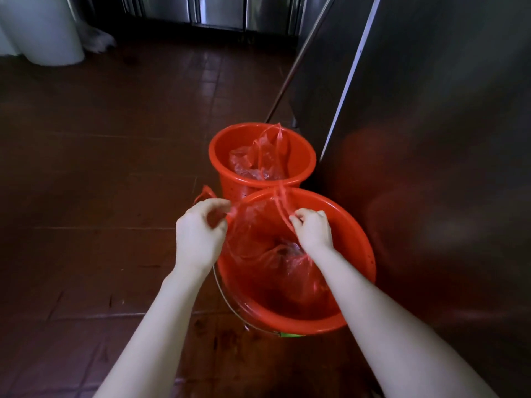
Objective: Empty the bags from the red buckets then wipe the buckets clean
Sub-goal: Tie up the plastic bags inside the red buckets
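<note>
On the dark tiled floor (pixel 100 168), beside a steel cabinet (pixel 431 139): near red bucket (pixel 301 326) holding a thin, crinkled, see-through red bag (pixel 258 225), touching the far red bucket (pixel 227 182) with a second bag (pixel 258 162) slumped inside. Left hand (pixel 198 237) fingers pinched on one bag handle, right hand (pixel 313 228) fingers curled round the other. Behind, a leaning pole (pixel 290 70).

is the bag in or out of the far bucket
In. The bag sits crumpled inside the far bucket, handles poking above the rim.
</note>
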A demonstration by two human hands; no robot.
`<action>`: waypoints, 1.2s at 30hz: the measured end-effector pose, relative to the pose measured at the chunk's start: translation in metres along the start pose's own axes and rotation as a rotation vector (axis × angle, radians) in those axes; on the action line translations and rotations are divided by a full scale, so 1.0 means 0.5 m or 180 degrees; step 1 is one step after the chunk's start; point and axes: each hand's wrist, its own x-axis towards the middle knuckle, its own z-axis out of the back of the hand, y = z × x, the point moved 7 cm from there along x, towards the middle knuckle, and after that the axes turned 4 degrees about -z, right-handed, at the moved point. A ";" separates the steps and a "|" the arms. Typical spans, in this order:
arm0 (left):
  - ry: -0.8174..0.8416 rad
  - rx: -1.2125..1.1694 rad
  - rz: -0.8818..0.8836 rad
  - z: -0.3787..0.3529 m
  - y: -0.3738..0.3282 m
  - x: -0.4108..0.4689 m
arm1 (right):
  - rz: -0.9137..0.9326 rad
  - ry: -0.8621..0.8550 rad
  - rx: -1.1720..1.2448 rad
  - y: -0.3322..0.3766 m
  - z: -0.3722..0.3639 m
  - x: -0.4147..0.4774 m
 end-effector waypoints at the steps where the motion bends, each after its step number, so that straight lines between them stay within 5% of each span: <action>1: -0.0039 -0.0018 -0.0089 0.008 -0.012 -0.003 | -0.0006 -0.0043 0.0090 0.006 -0.004 -0.014; 7: -0.0388 -0.0181 -0.0362 0.026 -0.093 0.024 | -0.0426 -0.0404 0.1527 0.023 0.030 -0.088; 13: 0.0376 -0.1193 -0.0235 -0.036 -0.118 0.019 | -0.0088 -0.0242 0.1913 0.066 0.084 -0.120; 19: 0.0662 -0.1716 -0.0047 -0.093 -0.127 0.006 | -0.0006 0.0492 0.2476 0.057 0.085 -0.104; 24: 0.1008 -0.2052 0.0176 -0.132 -0.122 -0.002 | 0.0214 0.0557 0.1975 0.051 0.070 -0.102; 33: 0.0538 -0.1801 0.0616 -0.142 -0.060 0.000 | 0.0294 0.0922 0.1515 0.072 0.032 -0.100; 36: 0.0943 -0.2161 0.0996 -0.158 -0.033 -0.008 | 0.0376 0.1083 0.1466 0.076 0.030 -0.105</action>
